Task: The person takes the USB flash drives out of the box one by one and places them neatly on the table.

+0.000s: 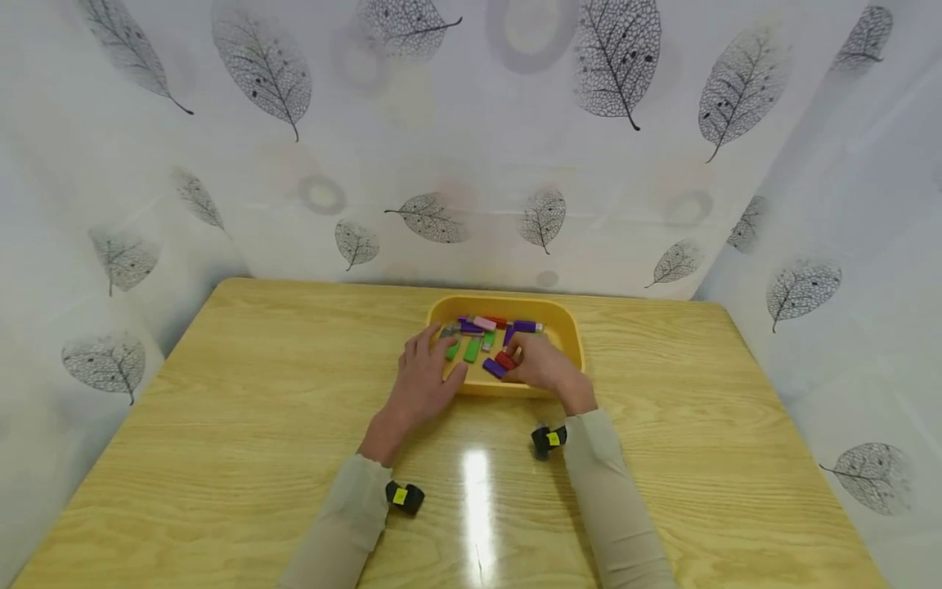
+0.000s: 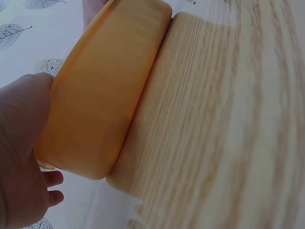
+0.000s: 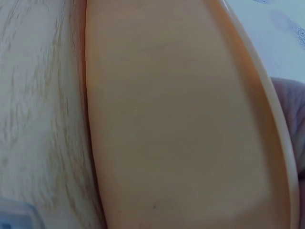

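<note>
Down in the yellow tray (image 1: 515, 391), the right hand (image 1: 545, 364) pinched a red USB stick (image 1: 504, 360) beside a purple stick (image 1: 494, 369); the left hand (image 1: 422, 380) lay spread over the tray's left end.

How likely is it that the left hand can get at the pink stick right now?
Probably yes: the left hand is at the left end of the yellow tray, and the pink stick lies uncovered farther in. The right hand is nearer the front edge, seemingly not blocking.
</note>
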Demonstrator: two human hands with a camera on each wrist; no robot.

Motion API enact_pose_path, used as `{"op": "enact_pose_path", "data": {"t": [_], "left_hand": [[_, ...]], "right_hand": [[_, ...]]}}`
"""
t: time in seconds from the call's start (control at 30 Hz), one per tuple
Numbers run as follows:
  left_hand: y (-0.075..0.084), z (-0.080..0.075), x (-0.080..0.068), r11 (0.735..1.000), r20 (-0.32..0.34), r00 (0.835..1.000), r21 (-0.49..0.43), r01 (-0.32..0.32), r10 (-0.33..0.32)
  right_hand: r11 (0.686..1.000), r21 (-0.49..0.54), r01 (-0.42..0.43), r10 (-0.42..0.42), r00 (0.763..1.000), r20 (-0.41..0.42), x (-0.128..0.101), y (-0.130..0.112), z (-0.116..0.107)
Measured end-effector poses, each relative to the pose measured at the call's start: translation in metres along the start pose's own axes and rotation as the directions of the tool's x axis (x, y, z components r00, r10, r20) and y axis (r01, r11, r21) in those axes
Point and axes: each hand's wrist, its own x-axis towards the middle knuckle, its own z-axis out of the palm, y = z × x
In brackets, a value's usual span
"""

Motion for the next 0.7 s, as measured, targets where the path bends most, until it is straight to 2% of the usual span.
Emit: {"op": "enact_pose_path", "data": {"t": [0.3, 0.57, 0.7], "left_hand": [[0.002, -0.0011, -0.0012, 1.0, -0.012, 1.0, -0.014, -0.013, 0.013], [0.0028, -0.0007, -0.0042, 1.0, -0.014, 1.0, 0.001, 0.017, -0.017], [0.0021, -0.0009, -0.0028, 1.0, -0.016, 1.0, 0.007, 0.011, -0.011]], "right_hand": [[1.0, -0.019, -0.013, 0.014, 0.999, 0.037, 0.0006, 0.0021, 0.0], [0.999, -0.037, 0.017, -0.016, 1.0, 0.024, 0.0006, 0.0041, 0.0046], [0.999, -0.025, 0.02, -0.021, 1.0, -0.016, 0.0013, 0.0038, 0.0035]]}}
